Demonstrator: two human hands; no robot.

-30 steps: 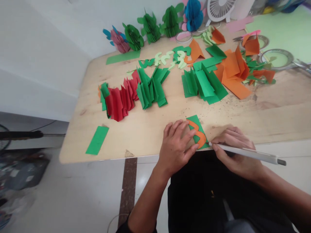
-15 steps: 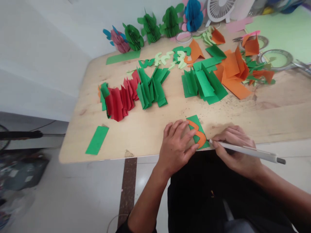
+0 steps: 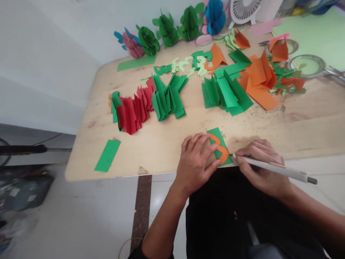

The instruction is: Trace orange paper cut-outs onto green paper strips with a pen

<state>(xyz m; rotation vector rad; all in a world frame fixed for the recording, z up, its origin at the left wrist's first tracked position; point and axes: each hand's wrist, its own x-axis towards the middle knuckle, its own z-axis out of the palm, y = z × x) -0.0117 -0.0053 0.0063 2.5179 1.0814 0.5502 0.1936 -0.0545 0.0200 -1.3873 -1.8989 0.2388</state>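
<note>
My left hand (image 3: 198, 158) lies at the table's near edge with its fingers spread. Its fingertips press on a curvy orange paper cutout (image 3: 224, 155), shaped like a 3. Under the cutout is a small green paper piece (image 3: 221, 137), partly covered by it and by my fingers. My right hand (image 3: 260, 163) grips a white pen (image 3: 280, 170) between thumb and fingers. The pen's tip is at the right edge of the orange cutout, over the green paper, and its dark end points right.
Folded red strips (image 3: 130, 113), green strips (image 3: 168, 97) and orange paper (image 3: 260, 77) lie across the wooden table (image 3: 151, 151). A single green strip (image 3: 107, 155) is at left. Tape rolls (image 3: 320, 66), paper figures (image 3: 165, 30) and a white fan (image 3: 245, 10) stand behind.
Almost nothing differs. Both hands, the pen and the papers keep their places, apart from a very slight shift of the view.
</note>
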